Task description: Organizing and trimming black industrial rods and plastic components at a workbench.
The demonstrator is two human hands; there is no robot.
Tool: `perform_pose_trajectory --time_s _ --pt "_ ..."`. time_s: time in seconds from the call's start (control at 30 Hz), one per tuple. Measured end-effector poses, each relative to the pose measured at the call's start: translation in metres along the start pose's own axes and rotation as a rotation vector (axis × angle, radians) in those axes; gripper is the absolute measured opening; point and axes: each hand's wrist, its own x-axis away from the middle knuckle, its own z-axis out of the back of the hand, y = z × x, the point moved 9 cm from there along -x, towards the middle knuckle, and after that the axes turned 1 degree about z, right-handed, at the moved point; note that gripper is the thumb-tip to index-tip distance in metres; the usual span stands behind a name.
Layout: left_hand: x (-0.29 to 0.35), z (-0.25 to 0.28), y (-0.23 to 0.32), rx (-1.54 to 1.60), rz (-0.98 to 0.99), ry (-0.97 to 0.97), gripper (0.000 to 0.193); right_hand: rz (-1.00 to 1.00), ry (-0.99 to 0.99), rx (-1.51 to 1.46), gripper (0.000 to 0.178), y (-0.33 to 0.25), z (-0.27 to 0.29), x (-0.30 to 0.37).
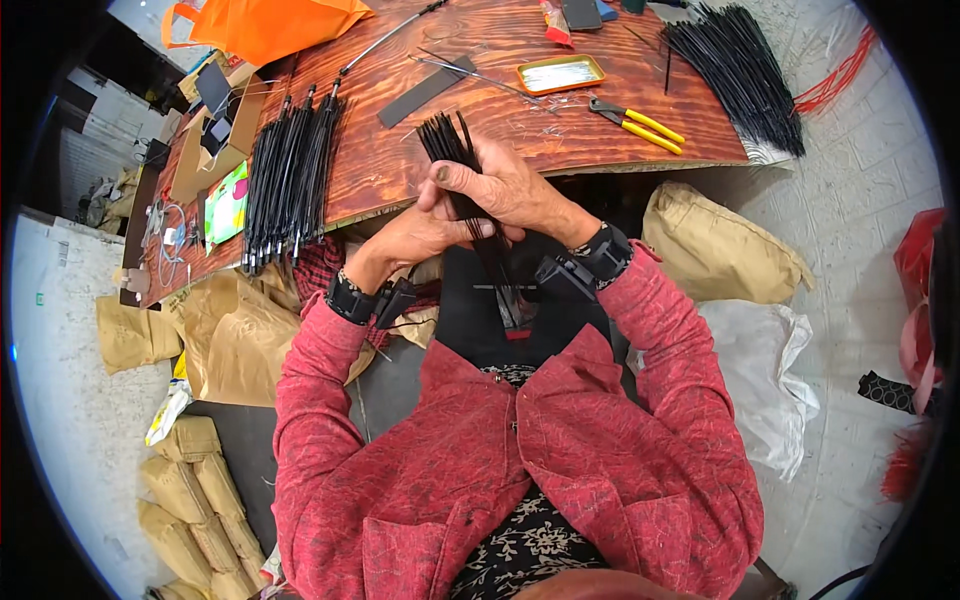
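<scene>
Both my hands are wrapped round a bundle of thin black cables (440,140) in front of the table's near edge. My right hand (515,190) grips it from the right, its thumb lying across the strands. Lower on the bundle, my left hand (425,232) closes round it from the left. The upper ends fan out slightly above my fingers. Below the hands, the strands run down over my dark lap, where a small clear and red piece (515,320) shows; its kind I cannot make out.
On the wooden table (360,150) lie cable bundles at left (290,170) and right (740,70), yellow-handled pliers (650,130), a yellow-rimmed tray (585,63) of fine metal pieces and a grey strip (425,92). An orange bag (265,25) lies behind. Brown sacks (720,245) flank me.
</scene>
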Motion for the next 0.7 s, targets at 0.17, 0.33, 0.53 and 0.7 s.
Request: perform_pose_trajectory --time_s 0.17,0.33,0.53,0.7 --pt "0.005 -0.007 -0.026 -0.031 0.169 -0.162 0.040 -0.040 0.109 -0.098 0.031 0.031 -0.001 0.006" --pt "0.022 0.024 -0.023 -0.135 0.210 -0.188 0.043 -0.048 0.212 -0.083 0.027 0.033 0.021 0.015" --pt "0.006 0.056 0.003 0.232 -0.143 0.345 0.043 -0.089 0.231 -0.119 0.026 0.038 0.014 0.019" --pt "-0.003 0.065 0.003 0.368 -0.238 0.550 0.030 -0.082 0.238 -0.075 0.026 0.035 0.017 0.020"
